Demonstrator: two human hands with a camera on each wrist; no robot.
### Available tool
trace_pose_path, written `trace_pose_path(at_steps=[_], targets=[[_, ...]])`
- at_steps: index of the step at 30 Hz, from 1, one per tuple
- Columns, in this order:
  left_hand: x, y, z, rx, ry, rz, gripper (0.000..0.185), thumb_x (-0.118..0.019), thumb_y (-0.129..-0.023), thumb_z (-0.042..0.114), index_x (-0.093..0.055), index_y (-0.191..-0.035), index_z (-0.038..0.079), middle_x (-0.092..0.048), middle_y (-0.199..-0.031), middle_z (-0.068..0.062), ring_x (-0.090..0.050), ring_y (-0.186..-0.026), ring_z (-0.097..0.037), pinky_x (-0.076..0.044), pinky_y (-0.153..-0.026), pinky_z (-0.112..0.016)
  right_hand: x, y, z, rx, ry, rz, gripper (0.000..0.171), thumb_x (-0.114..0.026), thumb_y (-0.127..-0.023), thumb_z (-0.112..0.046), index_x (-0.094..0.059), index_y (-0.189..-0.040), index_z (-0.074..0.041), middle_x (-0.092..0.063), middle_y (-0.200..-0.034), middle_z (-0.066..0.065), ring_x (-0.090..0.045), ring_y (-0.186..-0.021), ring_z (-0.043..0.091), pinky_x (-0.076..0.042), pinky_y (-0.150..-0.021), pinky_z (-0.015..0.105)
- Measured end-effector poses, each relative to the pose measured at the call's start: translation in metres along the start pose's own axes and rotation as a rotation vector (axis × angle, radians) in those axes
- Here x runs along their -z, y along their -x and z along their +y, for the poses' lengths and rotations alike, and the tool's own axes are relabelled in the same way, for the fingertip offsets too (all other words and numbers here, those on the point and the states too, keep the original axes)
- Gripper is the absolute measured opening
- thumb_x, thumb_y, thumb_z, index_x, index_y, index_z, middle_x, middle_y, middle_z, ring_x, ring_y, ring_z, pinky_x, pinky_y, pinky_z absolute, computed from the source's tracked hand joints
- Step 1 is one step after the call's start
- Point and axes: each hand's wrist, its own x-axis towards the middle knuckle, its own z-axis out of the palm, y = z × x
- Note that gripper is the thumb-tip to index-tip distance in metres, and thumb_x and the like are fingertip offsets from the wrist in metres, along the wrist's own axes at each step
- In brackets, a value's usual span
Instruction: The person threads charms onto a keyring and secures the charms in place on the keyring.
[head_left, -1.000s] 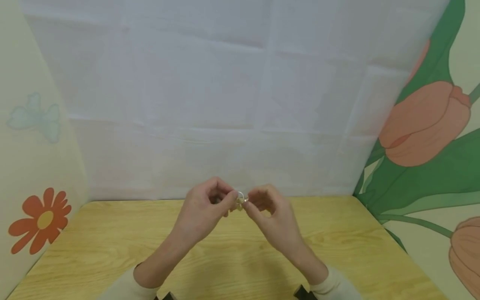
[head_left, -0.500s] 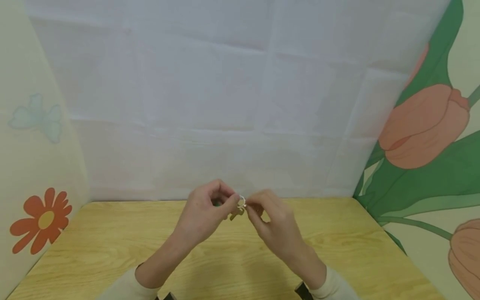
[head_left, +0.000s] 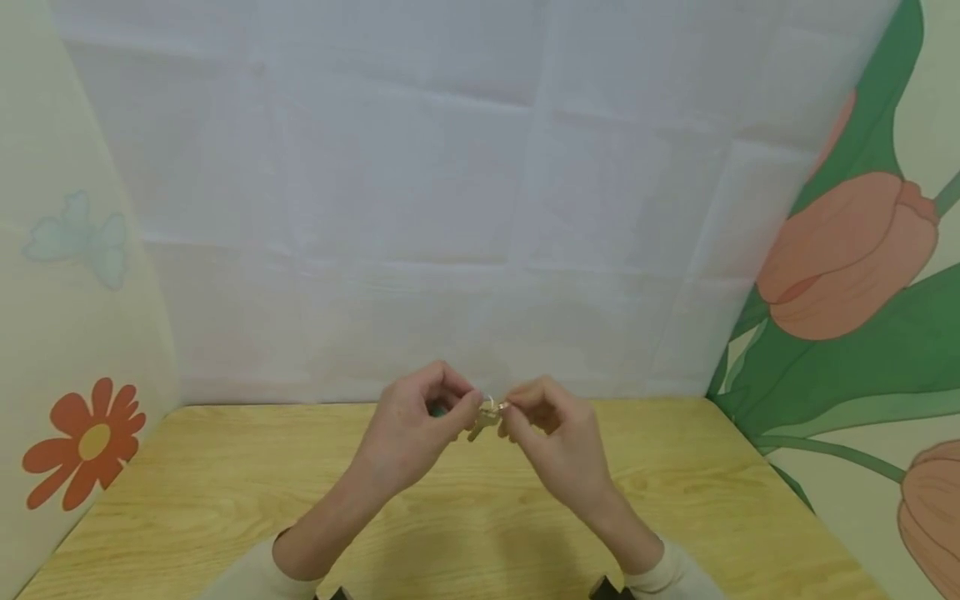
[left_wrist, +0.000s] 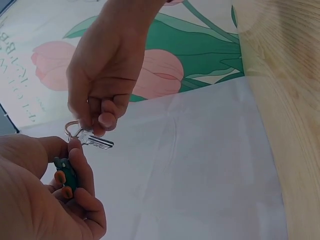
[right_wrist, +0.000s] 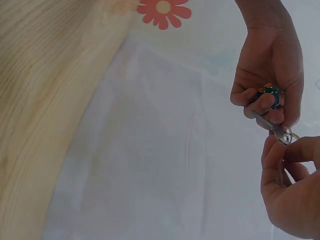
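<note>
Key (left_wrist: 100, 143) on a small ring (left_wrist: 73, 129), held in the air between both hands above the far edge of the wooden table (head_left: 187, 483). Pinched at the ring end by the curled fingers of the right hand (head_left: 558, 442), with the left hand (head_left: 408, 433) just beside it, fingers closed around a small green and orange charm (left_wrist: 65, 175) hanging from the same ring. Behind, a creased white sheet (head_left: 450, 208) and flower-painted walls (head_left: 847, 250).

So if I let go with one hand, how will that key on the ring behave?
The key looks like stiff metal, so it probably won't bend. On the thin split ring it would likely swing freely. Small and smooth, it may slip from the right hand.
</note>
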Motion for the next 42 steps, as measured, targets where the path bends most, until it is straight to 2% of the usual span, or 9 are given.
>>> trace_pose_path(at_steps=[5,10,15,19,22,25,30,37,42], targets=[[0.0,-0.001,0.0,0.005,-0.01,0.005,0.005,-0.07,-0.1,0.02,-0.069,-0.099,0.015,-0.07,-0.08,0.002,-0.062,-0.069,-0.023,-0.051,-0.057,-0.034,0.003,0.0,-0.003,-0.214,-0.146,-0.006,0.008,-0.07,-0.097,-0.003,-0.063,-0.093,-0.002,-0.07,-0.09,0.013,-0.067,-0.073,0.026,-0.058,-0.065,0.034],[-0.001,0.0,0.0,0.005,0.007,0.001,0.006,-0.07,-0.1,0.021,-0.069,-0.099,0.015,-0.07,-0.081,0.0,-0.063,-0.07,-0.022,-0.052,-0.059,-0.035,0.005,-0.002,-0.005,-0.352,-0.232,-0.003,0.016,-0.071,-0.098,-0.011,-0.061,-0.096,0.002,-0.068,-0.088,0.019,-0.065,-0.076,0.029,-0.055,-0.069,0.034],[-0.001,-0.001,-0.001,-0.005,0.04,-0.013,0.015,-0.07,-0.1,0.031,-0.07,-0.102,0.016,-0.07,-0.082,-0.003,-0.063,-0.072,-0.025,-0.054,-0.062,-0.036,0.005,-0.005,-0.004,-0.461,-0.216,0.007,0.019,-0.067,-0.101,-0.018,-0.061,-0.101,0.0,-0.068,-0.103,0.015,-0.064,-0.096,0.031,-0.053,-0.089,0.042],[0.0,-0.002,-0.001,0.004,0.091,-0.049,0.023,-0.069,-0.099,0.036,-0.069,-0.107,0.015,-0.07,-0.087,-0.004,-0.064,-0.075,-0.025,-0.056,-0.066,-0.037,0.006,-0.006,0.0,-0.54,-0.317,-0.016,0.018,-0.061,-0.104,-0.019,-0.055,-0.104,-0.001,-0.068,-0.105,0.015,-0.063,-0.106,0.034,-0.047,-0.098,0.048],[0.004,-0.004,-0.002,0.029,0.135,-0.073,0.026,-0.067,-0.101,0.033,-0.067,-0.112,0.01,-0.069,-0.092,-0.007,-0.063,-0.08,-0.026,-0.056,-0.069,-0.036,0.009,-0.007,0.001,-0.551,-0.366,-0.048,0.018,-0.062,-0.104,-0.018,-0.054,-0.104,-0.002,-0.067,-0.101,0.018,-0.064,-0.102,0.036,-0.049,-0.096,0.049],[0.01,-0.005,-0.002,0.056,0.158,-0.087,0.027,-0.064,-0.103,0.032,-0.065,-0.116,0.007,-0.067,-0.095,-0.01,-0.061,-0.084,-0.027,-0.054,-0.072,-0.035,0.013,-0.007,0.004,-0.536,-0.339,-0.081,0.019,-0.067,-0.102,-0.02,-0.058,-0.104,-0.002,-0.066,-0.096,0.018,-0.065,-0.091,0.032,-0.052,-0.085,0.04],[0.021,-0.008,-0.002,0.099,0.153,-0.129,0.028,-0.061,-0.105,0.033,-0.064,-0.118,0.008,-0.064,-0.099,-0.012,-0.055,-0.084,-0.027,-0.048,-0.071,-0.033,0.019,-0.008,0.006,-0.517,-0.322,-0.135,0.021,-0.072,-0.098,-0.018,-0.062,-0.104,0.0,-0.063,-0.089,0.018,-0.062,-0.076,0.025,-0.047,-0.067,0.028],[0.029,-0.014,-0.008,0.122,0.123,-0.2,0.025,-0.061,-0.105,0.029,-0.065,-0.118,0.008,-0.061,-0.103,-0.011,-0.053,-0.087,-0.028,-0.046,-0.077,-0.039,0.025,-0.012,0.015,-0.506,-0.26,-0.166,0.021,-0.075,-0.095,-0.016,-0.068,-0.107,-0.001,-0.065,-0.096,0.017,-0.063,-0.077,0.024,-0.051,-0.072,0.033],[0.03,-0.021,-0.025,0.089,0.013,-0.215,0.019,-0.063,-0.104,0.027,-0.068,-0.117,0.013,-0.063,-0.102,-0.006,-0.056,-0.088,-0.027,-0.047,-0.075,-0.042,0.033,-0.012,0.033,-0.47,-0.161,-0.162,0.019,-0.077,-0.094,-0.017,-0.072,-0.11,-0.007,-0.067,-0.102,0.015,-0.064,-0.08,0.032,-0.055,-0.077,0.04]])
